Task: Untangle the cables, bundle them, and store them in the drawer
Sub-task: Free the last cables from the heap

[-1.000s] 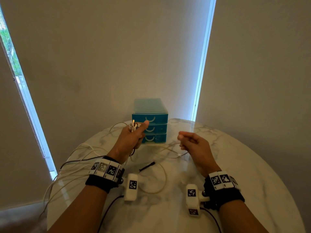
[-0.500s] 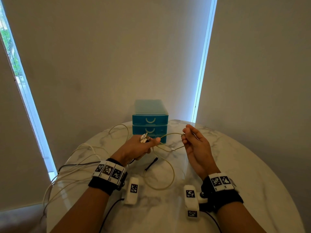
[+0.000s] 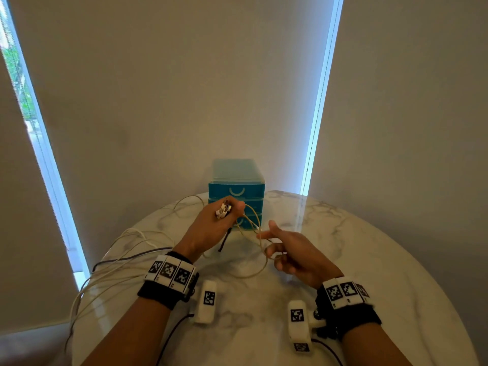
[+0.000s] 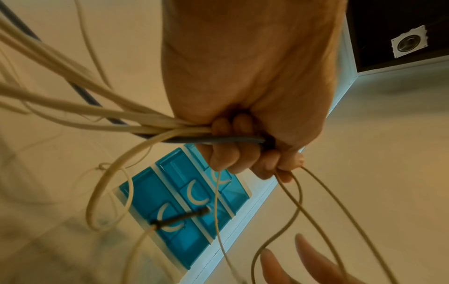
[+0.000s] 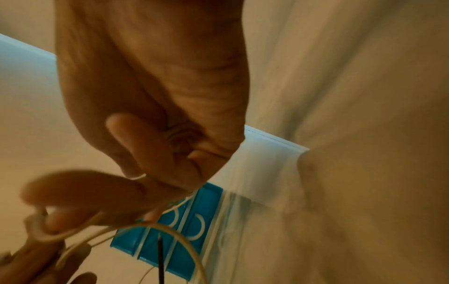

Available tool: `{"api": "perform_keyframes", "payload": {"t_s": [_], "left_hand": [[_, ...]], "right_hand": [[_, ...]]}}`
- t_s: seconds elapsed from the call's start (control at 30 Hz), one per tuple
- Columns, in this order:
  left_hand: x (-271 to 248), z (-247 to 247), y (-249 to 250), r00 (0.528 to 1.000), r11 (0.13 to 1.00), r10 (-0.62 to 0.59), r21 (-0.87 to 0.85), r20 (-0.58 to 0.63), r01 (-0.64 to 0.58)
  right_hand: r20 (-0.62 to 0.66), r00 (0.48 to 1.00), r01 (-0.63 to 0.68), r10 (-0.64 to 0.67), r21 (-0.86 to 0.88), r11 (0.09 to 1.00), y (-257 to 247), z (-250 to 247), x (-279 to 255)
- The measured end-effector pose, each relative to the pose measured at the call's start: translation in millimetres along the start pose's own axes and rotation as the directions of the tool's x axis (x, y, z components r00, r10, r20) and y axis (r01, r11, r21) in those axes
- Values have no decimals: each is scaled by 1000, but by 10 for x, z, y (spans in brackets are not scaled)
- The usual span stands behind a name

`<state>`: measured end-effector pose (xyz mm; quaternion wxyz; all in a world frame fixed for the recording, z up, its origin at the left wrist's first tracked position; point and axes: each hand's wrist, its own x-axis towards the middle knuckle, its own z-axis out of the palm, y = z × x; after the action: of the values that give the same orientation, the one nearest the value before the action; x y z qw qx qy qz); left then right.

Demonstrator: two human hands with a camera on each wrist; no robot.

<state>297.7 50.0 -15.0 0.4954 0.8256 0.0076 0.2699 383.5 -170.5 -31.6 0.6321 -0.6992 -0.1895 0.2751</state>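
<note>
My left hand [image 3: 211,229] is held up in front of the blue drawer unit [image 3: 236,190] and grips a bunch of cables in its fist. Their white plugs [image 3: 224,209] stick out above the thumb. In the left wrist view the left hand [image 4: 243,153] clamps several cream cables [image 4: 97,113] and one dark cable [image 4: 218,139]. A thin beige cable loop [image 3: 261,260] hangs from that fist to my right hand [image 3: 293,256]. The right hand's index finger and thumb point left, and its curled lower fingers hook the loop. All drawers are closed.
The round marble table [image 3: 369,273] carries the drawer unit at its far edge, against the wall. Slack cream and dark cables [image 3: 113,262] trail over the table's left rim. A dark plug end [image 3: 224,240] dangles below my left hand.
My right hand has dropped and come nearer, turning from fingers-up to pointing left, and the loop now hangs lower. My left hand has lifted the plugs slightly towards the drawers.
</note>
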Motion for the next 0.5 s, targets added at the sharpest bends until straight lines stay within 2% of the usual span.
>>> {"api": "perform_keyframes", "payload": {"t_s": [0.07, 0.17, 0.27, 0.37, 0.43, 0.5], "left_hand": [[-8, 0, 22, 997, 999, 31, 17, 66, -33], [-30, -21, 68, 986, 995, 95, 21, 137, -99], [-56, -26, 100, 958, 988, 133, 36, 255, -147], [-79, 0, 130, 913, 980, 153, 60, 379, -189], [-93, 22, 165, 889, 976, 179, 38, 421, -214], [-102, 45, 214, 863, 970, 209, 11, 460, -241]], "right_hand": [[34, 999, -29, 30, -34, 999, -3, 44, 3], [62, 995, -84, 83, 7, 996, 22, 54, 29], [70, 989, -137, 134, 38, 990, 75, 82, 55], [23, 987, -158, 158, 17, 987, 110, 131, 82], [-44, 988, -150, 150, 0, 989, 111, 147, 91], [-53, 990, -133, 133, -1, 991, 127, 137, 100]]}}
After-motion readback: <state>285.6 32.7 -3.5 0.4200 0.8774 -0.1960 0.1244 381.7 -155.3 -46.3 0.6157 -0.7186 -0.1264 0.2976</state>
